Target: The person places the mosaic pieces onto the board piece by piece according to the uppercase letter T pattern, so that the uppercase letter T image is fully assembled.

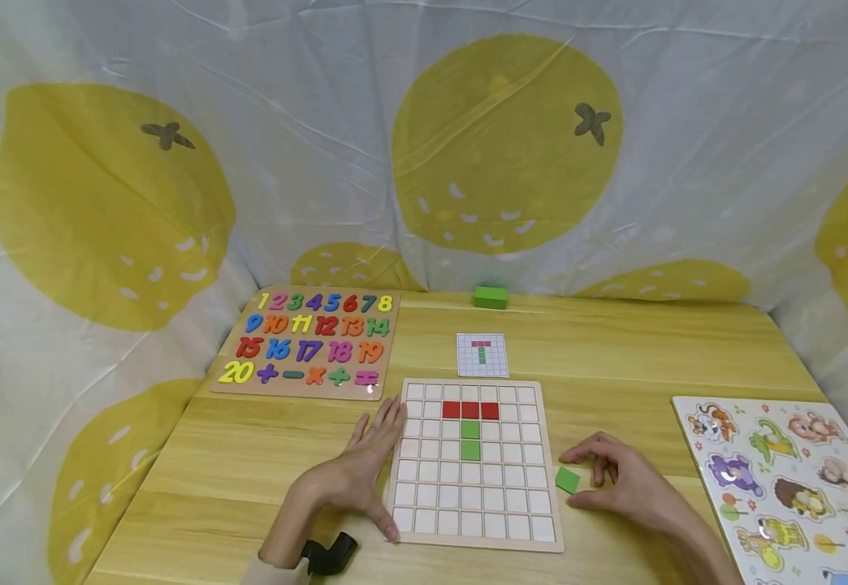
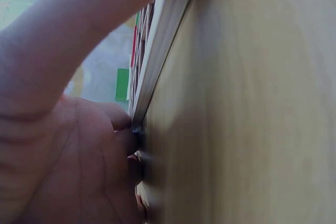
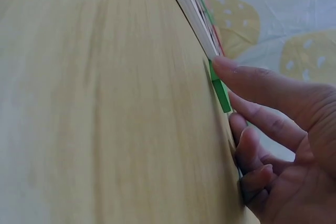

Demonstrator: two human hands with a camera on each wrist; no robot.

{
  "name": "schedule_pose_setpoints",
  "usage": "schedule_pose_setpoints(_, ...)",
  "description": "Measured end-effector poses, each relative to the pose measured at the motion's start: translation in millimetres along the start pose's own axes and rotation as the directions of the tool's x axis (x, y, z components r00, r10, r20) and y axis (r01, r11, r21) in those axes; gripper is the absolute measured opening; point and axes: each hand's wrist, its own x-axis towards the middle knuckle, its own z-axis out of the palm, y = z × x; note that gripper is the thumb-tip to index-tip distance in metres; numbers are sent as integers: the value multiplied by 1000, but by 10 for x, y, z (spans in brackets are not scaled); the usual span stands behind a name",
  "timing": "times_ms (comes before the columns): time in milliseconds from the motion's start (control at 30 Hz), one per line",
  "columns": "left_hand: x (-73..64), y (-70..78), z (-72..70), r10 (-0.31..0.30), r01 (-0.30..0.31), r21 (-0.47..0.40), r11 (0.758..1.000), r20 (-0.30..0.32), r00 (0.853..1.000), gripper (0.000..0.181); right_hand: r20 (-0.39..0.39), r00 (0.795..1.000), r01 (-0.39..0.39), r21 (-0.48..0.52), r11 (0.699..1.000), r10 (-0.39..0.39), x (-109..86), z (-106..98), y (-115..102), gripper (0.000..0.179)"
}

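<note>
A wooden grid board [image 1: 492,546] lies on the table. Three red tiles [image 1: 470,410] form a row in it, with two green tiles [image 1: 471,439] in a column below the middle one. My left hand [image 1: 356,471] rests along the board's left edge, thumb at the near corner and fingers extended farther up. Just off the board's right edge, a loose green tile [image 1: 567,480] lies turned at an angle. Around it my right hand [image 1: 625,483] has thumb and index finger on opposite sides, with slight gaps seen in the head view. The other right fingers are bent.
Behind the board lies a pattern card [image 1: 493,363], with a green block [image 1: 491,297] farther back. A number puzzle [image 1: 305,345] is at the left, an animal puzzle [image 1: 753,496] at the right. A black object [image 1: 332,555] sits by my left wrist. Lemon-print fabric [image 1: 322,162] surrounds the table.
</note>
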Motion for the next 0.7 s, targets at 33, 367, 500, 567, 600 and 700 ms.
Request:
schedule_pose_setpoints(33, 0, 1, -1, 0, 0, 1, 1000, 1, 1000, 164, -1, 1000, -1, -3, 1000, 1, 0, 1, -2, 42)
schedule_pose_setpoints(367, 1, 10, -10, -9, 9, 9, 1000, 6, 1000, 164, -21, 999, -48, 2, 999, 48, -4, 18, -42, 43)
schedule_pose_setpoints(500, 7, 8, -6, -9, 9, 20, 1000, 7, 1000, 164, -30, 997, -73, -18, 997, 72, -2, 26, -49, 42)
schedule_pose_setpoints(567, 9, 8, -5, -8, 8, 19, 1000, 5, 1000, 164, -32, 996, -85, -23, 996, 84, 5, 26, -52, 41)
schedule_pose_setpoints(600, 9, 8, -4, -8, 8, 18, 1000, 4, 1000, 165, -33, 995, -90, -25, 996, 90, 9, 26, -56, 40)
schedule_pose_setpoints(700, 7, 12, 0, -8, 8, 12, 1000, 3, 1000, 164, -32, 994, -102, -19, 995, 101, 13, 27, -60, 37)
